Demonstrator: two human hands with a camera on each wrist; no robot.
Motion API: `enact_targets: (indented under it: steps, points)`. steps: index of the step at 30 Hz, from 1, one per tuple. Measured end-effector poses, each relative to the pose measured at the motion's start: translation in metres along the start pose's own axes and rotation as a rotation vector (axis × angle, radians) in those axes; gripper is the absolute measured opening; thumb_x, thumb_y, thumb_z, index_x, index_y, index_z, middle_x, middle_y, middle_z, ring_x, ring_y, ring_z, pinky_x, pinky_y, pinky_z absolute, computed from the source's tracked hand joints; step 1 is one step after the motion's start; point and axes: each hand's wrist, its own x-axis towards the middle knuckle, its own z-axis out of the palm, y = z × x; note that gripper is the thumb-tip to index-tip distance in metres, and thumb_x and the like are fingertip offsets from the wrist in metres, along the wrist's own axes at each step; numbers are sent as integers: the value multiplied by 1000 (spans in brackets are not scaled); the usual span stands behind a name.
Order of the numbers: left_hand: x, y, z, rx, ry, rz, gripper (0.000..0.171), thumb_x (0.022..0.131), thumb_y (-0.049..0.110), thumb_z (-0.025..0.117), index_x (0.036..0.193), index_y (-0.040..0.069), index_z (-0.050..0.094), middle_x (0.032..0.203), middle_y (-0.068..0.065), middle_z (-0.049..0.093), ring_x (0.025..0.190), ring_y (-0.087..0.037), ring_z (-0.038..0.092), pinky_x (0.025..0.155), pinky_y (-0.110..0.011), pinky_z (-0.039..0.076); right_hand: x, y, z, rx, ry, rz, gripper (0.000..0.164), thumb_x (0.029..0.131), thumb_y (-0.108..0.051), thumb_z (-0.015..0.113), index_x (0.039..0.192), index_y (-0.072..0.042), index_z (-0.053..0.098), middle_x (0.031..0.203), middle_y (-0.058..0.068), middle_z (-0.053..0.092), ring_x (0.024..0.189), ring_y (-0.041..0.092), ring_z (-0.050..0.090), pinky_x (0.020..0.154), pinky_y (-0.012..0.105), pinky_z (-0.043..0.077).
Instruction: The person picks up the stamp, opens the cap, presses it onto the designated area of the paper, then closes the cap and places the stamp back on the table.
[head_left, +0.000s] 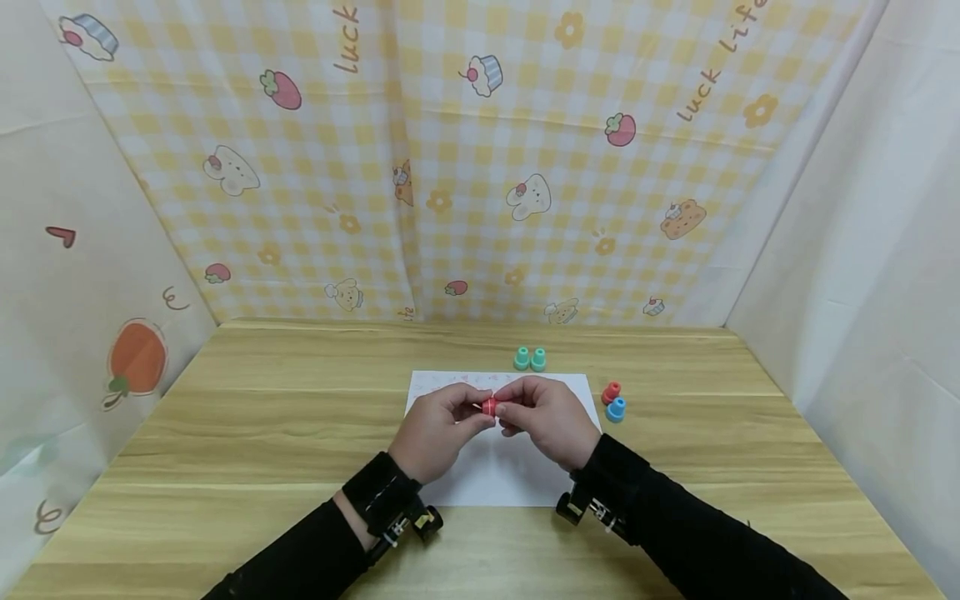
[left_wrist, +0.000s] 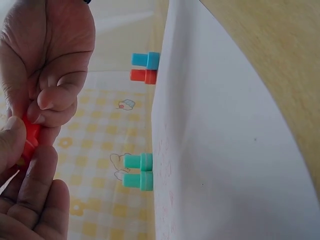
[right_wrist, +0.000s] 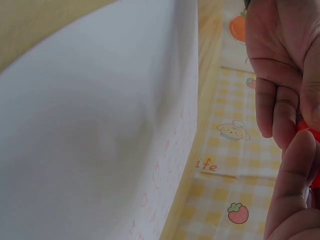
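Over the sheet of paper (head_left: 502, 483), both hands meet at a small red toy stamp (head_left: 490, 407). My left hand (head_left: 431, 429) pinches it between thumb and forefinger from one side. From the other side, my right hand (head_left: 551, 417) pinches it with thumb and fingertips. In the left wrist view the red stamp (left_wrist: 31, 135) is partly covered by fingers, with a thin pale line round it. Only a bit of the red stamp (right_wrist: 316, 132) shows at the edge of the right wrist view. Faint red prints (right_wrist: 156, 172) run along the paper's far side.
Two mint-green stamps (head_left: 529, 362) stand side by side just beyond the paper's far edge. To the right of the paper, another red stamp (head_left: 611, 393) stands against a blue stamp (head_left: 616, 410). A checked cloth (head_left: 465, 208) hangs behind the wooden table (head_left: 225, 433).
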Motion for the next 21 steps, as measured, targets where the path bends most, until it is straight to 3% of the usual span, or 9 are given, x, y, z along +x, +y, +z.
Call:
enact_targets:
  steps: [5,10,16,21]
  points:
    - [0,-1,-1,-70,-22,-16,17,90,7,82,105,14,77,108,-1,78,92,-11,72,78,-22,59,-2,0,-1,25,-12,-6,14,99,-5,71,111,2,73,98,11,76,78,16,69,79,32,61]
    - [0,0,-1,-116,-27,-20,16,90,6,82,104,13,77,110,-2,78,92,-11,73,78,-23,60,-4,-2,-2,16,-8,-31,14,99,-6,72,111,2,74,98,11,76,78,16,70,81,36,62]
    - [0,0,0,-118,-26,-19,15,91,6,82,104,13,77,110,-3,78,91,-11,72,77,-23,59,-6,-3,-2,5,7,-35,13,98,-6,73,109,0,76,96,9,77,77,16,70,82,41,62]
    - [0,0,0,-109,-21,-16,16,91,6,81,105,12,77,111,-3,78,90,-11,72,77,-22,59,-6,-2,-2,23,8,-39,13,98,-5,72,109,1,76,97,10,77,78,16,70,79,34,62]
